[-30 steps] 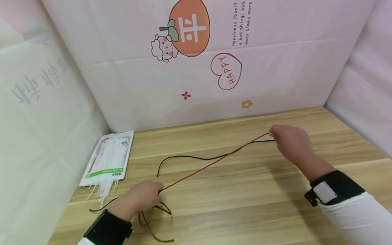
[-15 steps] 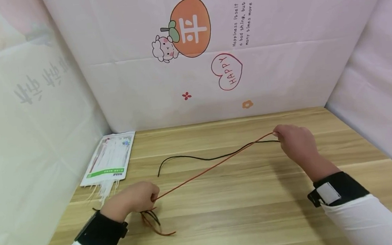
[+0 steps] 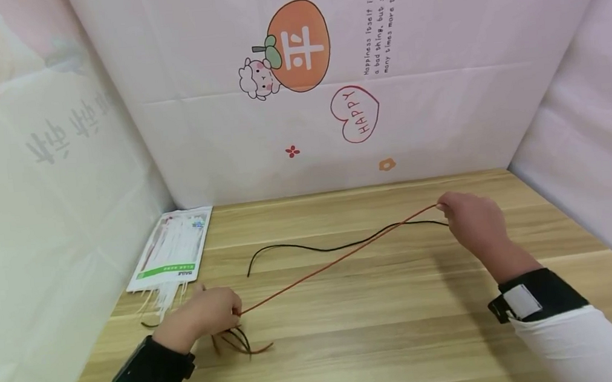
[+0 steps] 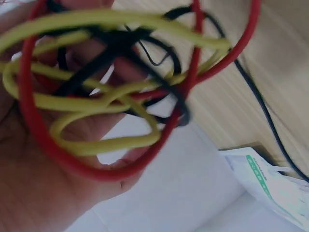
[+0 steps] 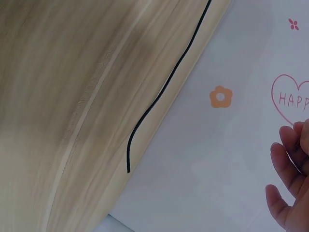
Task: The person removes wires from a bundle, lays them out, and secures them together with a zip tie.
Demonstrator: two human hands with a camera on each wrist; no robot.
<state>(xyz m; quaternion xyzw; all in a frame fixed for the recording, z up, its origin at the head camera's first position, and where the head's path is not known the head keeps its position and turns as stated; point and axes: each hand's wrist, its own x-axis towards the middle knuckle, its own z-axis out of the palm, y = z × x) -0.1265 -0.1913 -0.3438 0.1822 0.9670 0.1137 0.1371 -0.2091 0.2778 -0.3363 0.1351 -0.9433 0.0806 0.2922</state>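
Observation:
A thin red cord (image 3: 313, 271) runs taut and slanting between the two hands in the head view. Its right end is pinched in the fingertips of my right hand (image 3: 475, 218), raised at the right. My left hand (image 3: 207, 313) holds a loose tangle of cords, with short ends drooping under the fingers. The left wrist view shows red cord loops (image 4: 91, 174), yellow cord loops (image 4: 106, 146) and black cord strands (image 4: 145, 67) crossing over the palm. In the right wrist view only some fingers (image 5: 287, 166) show at the edge; the pinch is mostly hidden.
A separate black cord (image 3: 322, 249) lies wavy on the wooden table (image 3: 363, 344), beyond the red one. At the back left lies a white packet (image 3: 171, 248) with a green band, thin white strips sticking out. Printed cloth walls (image 3: 214, 144) enclose the back and sides.
My right hand has moved right, stretching out a longer red span. My left hand has shifted left and slightly down, carrying the tangle with it. The black cord on the table stays put.

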